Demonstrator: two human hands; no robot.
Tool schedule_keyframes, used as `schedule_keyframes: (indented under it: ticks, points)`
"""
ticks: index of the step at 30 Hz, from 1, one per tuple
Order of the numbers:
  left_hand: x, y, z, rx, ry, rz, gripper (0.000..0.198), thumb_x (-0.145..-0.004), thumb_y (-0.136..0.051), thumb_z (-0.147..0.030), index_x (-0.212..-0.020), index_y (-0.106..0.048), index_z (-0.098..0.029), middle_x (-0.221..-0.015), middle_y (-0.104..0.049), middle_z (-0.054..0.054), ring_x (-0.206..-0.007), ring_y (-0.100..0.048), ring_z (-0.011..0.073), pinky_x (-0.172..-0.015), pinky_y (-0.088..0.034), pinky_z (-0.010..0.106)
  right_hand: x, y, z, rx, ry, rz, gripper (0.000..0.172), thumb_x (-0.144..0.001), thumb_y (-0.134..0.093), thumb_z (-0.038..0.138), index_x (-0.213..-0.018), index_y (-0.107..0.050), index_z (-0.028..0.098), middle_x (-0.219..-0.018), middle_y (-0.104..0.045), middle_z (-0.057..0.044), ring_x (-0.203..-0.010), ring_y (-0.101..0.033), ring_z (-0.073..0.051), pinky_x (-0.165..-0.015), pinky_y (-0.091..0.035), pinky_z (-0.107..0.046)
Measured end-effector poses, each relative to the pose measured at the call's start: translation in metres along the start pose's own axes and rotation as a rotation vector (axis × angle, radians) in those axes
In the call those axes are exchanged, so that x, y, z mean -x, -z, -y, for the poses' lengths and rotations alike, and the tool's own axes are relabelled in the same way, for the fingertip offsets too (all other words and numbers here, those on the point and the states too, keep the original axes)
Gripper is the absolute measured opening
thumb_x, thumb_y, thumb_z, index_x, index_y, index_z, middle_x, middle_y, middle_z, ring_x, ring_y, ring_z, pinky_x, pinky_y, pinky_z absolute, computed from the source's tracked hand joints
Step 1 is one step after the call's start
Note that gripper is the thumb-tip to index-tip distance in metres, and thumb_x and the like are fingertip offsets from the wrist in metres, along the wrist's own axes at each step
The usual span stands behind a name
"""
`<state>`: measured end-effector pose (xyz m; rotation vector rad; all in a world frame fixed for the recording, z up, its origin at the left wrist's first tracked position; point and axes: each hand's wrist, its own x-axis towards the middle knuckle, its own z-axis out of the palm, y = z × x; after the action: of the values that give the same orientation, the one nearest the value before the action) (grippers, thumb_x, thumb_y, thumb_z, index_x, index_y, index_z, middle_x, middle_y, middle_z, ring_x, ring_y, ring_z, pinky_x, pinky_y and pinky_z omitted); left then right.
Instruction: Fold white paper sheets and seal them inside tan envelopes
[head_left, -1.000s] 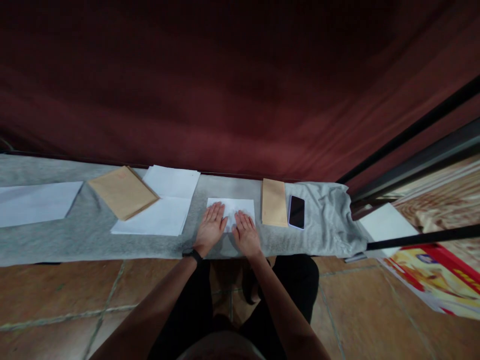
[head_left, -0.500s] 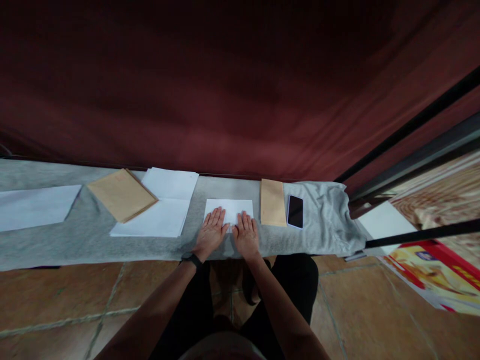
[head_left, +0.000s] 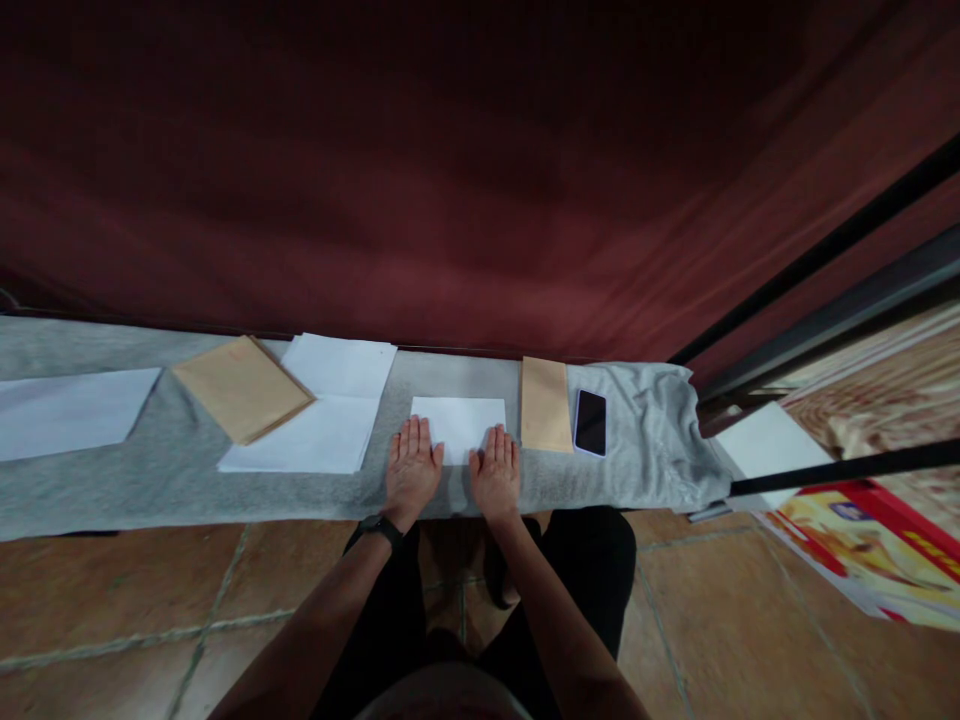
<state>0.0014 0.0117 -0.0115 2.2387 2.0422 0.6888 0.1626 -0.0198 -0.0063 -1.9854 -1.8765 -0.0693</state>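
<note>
White paper (head_left: 459,418) was observed between the front and back edges of the cloth-covered counter (head_left: 315,498), its near corners overlapped by the left hand (head_left: 414,473) and the right hand (head_left: 496,478), both laid flat, thumbs spread inward. A brown paper rectangle (head_left: 545,405) and a phone (head_left: 591,423) were noted toward the counter's right edge.

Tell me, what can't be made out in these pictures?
In the head view:
- White paper: near corners, hidden by the left hand and right hand.
- White sheets: the part under the brown stack.
- Far-left sheet: its left end, cut off by the picture edge.
- Red-and-yellow packaging: lettering too blurred to read.
</note>
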Motion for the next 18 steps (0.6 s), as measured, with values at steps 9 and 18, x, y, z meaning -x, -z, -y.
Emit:
schedule_keyframes:
  ticks: [9,18]
  points:
    - [0.0,0.008,0.009,0.048,0.021,-0.027,0.058,-0.102,-0.029,-0.028,-0.154,-0.041,-0.006,-0.158,-0.044,0.02,-0.152,-0.035,0.0309,-0.123,-0.032,0.055,0.002,0.001,-0.006,-0.063,-0.043,-0.029,0.056,-0.105,-0.036,0.025,-0.157,-0.037,0.006,-0.158,-0.044,-0.021,-0.149,-0.039,-0.03,-0.12,-0.033,-0.052]
    - [0.016,0.022,-0.002,0.107,-0.263,0.11,0.053,-0.103,-0.032,-0.028,-0.154,-0.043,-0.016,-0.16,-0.045,0.01,-0.152,-0.035,0.0221,-0.124,-0.035,0.046,0.008,0.017,-0.011,-0.186,0.302,0.07,0.049,-0.106,-0.038,0.026,-0.152,-0.047,0.014,-0.158,-0.048,-0.01,-0.151,-0.037,-0.022,-0.125,-0.031,-0.045]
